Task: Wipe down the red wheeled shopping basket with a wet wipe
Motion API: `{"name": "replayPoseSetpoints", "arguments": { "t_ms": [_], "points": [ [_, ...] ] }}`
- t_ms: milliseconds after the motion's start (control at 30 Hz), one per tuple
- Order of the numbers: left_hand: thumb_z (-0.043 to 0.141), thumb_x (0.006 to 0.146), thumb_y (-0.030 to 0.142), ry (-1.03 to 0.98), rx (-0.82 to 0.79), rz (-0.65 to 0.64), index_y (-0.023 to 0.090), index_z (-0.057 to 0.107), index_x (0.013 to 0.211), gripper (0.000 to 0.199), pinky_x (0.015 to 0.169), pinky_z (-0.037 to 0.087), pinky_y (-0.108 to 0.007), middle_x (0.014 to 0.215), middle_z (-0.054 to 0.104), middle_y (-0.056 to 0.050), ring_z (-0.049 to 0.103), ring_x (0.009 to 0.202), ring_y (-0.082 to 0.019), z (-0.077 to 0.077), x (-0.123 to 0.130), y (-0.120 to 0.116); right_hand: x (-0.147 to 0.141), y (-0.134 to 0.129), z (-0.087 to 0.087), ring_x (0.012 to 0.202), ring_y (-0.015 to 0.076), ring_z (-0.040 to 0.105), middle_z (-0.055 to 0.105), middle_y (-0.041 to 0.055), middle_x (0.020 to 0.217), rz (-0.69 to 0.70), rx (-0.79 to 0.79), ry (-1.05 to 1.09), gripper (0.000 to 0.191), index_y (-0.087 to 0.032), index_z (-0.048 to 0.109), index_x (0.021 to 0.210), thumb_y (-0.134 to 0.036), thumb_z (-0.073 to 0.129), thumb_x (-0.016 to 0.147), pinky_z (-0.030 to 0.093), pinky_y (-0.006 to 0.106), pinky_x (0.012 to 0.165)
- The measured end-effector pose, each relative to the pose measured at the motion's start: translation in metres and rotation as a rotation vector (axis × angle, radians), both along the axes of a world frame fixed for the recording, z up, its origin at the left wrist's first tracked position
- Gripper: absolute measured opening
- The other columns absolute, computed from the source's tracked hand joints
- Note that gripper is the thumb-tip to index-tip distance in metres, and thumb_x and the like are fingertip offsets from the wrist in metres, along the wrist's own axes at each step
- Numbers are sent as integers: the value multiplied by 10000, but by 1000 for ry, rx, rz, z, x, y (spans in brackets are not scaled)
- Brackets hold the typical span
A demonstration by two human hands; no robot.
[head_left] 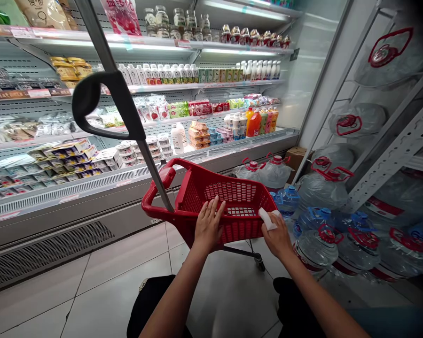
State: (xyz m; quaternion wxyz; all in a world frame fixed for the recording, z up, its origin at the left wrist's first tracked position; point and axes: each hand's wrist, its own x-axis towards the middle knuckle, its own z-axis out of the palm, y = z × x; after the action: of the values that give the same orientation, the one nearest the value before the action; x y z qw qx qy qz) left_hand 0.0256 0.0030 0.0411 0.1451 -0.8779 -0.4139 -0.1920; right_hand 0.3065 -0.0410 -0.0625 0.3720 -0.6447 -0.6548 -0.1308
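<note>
A red plastic basket cart on small wheels stands before me, with a grey pole and a black looped handle rising at its left. My left hand lies on the near rim of the basket, fingers stretched and a little apart, holding nothing. At the near right corner, my right hand has its fingers closed around a white tissue, which touches the basket's rim. The tissue is partly hidden by the fingers. Through the basket's openings the floor shows.
A refrigerated display shelf with bottles, cartons and tubs runs along the back. Large water bottles with red handles crowd the floor at right, beside a white metal rack. Pale floor tiles lie around the cart.
</note>
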Motion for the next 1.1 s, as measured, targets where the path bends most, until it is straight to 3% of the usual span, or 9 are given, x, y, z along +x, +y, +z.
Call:
{"name": "replayPoseSetpoints", "arguments": {
  "t_ms": [133,267,400,600,667,767,933,1000,1100],
  "points": [
    [642,865,267,25,-14,16,177,157,1658,934,1303,187,-475,1736,152,-126,193,1595,-261,-1,5,2,-75,2,22,1458,282,402,503,121,1546,254,-26,-57,696,-164,228,1652,-204,385,975,337,513,1234],
    [563,884,215,63,-5,14,166,64,1670,932,1315,149,-437,1740,141,-94,160,1602,-221,2,5,0,-122,7,40,1464,291,387,516,117,1541,373,-48,-75,647,-147,336,1616,-208,414,976,373,500,1217],
    [565,874,229,79,-18,-11,187,8,1673,975,1322,126,-422,1747,102,-52,127,1607,-201,8,-3,-3,-88,9,34,1359,284,496,607,106,1426,370,-20,-105,596,-187,426,1570,-193,418,974,401,505,1187],
    [586,892,297,60,-38,-4,214,82,1673,933,1322,106,-456,1747,116,-42,119,1609,-216,7,-7,0,-3,4,8,1227,323,555,666,131,1221,92,-8,-65,441,-191,569,1415,-281,409,1014,448,560,1095],
    [608,883,315,68,-49,-6,197,187,1656,888,1321,90,-473,1744,128,-69,114,1610,-234,3,-5,1,-7,3,6,1224,339,545,667,144,1183,31,4,-42,430,-172,579,1392,-315,402,1027,439,589,1093],
    [621,870,345,77,-56,9,148,325,1606,818,1317,51,-522,1735,142,-124,98,1612,-268,-3,1,-1,-50,3,11,1291,330,512,647,157,1267,100,57,-24,500,-151,483,1494,-302,404,1024,414,577,1136],
    [549,911,337,75,-33,55,122,198,1650,846,1312,-31,-539,1738,108,-106,30,1617,-254,-11,7,-8,-113,-1,28,1478,295,370,449,128,1591,346,12,-121,700,-168,178,1661,-225,401,1000,329,530,1229],
    [545,915,323,99,-28,30,172,135,1669,871,1315,-46,-516,1743,96,-52,5,1618,-232,-11,4,-9,-104,-1,29,1441,291,424,507,125,1541,346,2,-124,683,-179,226,1653,-219,408,996,353,518,1215],
    [564,914,351,107,-30,16,222,108,1676,897,1317,-53,-494,1745,85,-11,-5,1617,-220,-7,-6,-4,-58,-2,22,1341,289,523,607,115,1416,299,-22,-105,610,-206,362,1601,-216,398,993,391,519,1181]
  ]
}}
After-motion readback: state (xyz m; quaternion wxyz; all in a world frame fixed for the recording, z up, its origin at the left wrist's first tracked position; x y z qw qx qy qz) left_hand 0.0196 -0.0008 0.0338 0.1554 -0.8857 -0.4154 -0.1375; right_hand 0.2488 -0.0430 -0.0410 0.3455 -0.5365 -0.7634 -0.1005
